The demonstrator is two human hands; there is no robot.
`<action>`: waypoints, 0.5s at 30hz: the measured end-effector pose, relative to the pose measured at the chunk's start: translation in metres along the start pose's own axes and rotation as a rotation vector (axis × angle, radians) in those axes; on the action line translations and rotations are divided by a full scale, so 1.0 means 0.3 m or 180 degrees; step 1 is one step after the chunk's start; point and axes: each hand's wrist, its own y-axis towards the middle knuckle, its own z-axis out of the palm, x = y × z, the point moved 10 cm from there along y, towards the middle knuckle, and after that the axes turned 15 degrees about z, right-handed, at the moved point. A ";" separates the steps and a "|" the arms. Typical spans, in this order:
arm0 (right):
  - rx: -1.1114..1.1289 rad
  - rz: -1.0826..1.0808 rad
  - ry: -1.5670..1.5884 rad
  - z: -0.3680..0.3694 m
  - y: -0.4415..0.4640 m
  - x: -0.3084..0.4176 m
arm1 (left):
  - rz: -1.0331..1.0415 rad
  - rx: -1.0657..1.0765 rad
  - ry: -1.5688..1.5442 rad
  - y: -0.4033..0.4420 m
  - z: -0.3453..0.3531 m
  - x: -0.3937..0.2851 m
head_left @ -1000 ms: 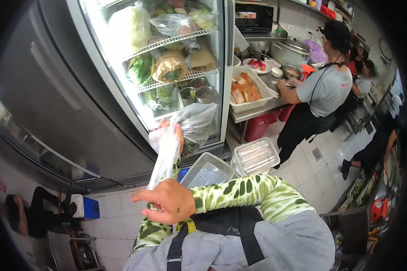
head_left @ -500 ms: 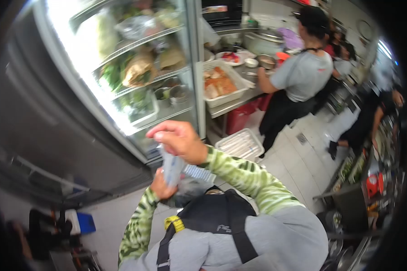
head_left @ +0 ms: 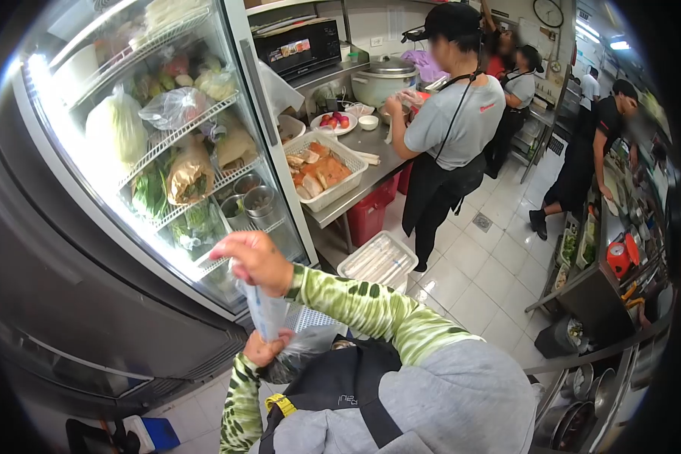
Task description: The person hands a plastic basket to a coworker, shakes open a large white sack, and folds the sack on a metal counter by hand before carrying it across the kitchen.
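Observation:
My right hand (head_left: pixel 254 262), in a green patterned sleeve, is closed at the top end of a whitish, translucent plastic bag (head_left: pixel 265 309) with faint blue print. Its fingers curl over and partly hide that end. Lower down, my left hand (head_left: pixel 267 348) wraps round the bottom of the same piece, which stands nearly upright between the two hands. Beside my left hand, close to my black apron (head_left: pixel 340 378), hangs a clear plastic bag (head_left: pixel 301 354) whose dark contents I cannot make out.
A glass-door fridge (head_left: pixel 278 144) with vegetables stands ahead on the left. Beyond it, a white basket of orange-coated meat (head_left: pixel 321 172) sits on a steel counter (head_left: pixel 367 181). A lidded white tray (head_left: pixel 378 259) is low down. A co-worker (head_left: pixel 458 113) stands at the counter; others are farther right.
My view has turned, so the fridge and counter appear farther left and sharper. Both my hands stay on the whitish plastic bag. The co-worker's hands are now raised in front of the chest.

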 end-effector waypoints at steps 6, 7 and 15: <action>-0.0701 0.0624 0.0659 -0.296 0.006 -0.143 | -0.0522 0.0125 -0.0561 -0.036 0.128 0.050; -0.0729 0.0655 0.0637 -0.308 -0.001 -0.148 | -0.0526 0.0263 -0.0365 -0.039 0.144 0.070; -0.0618 0.0601 0.0660 -0.310 -0.134 -0.022 | -0.0219 -0.0179 0.0038 -0.003 0.058 -0.013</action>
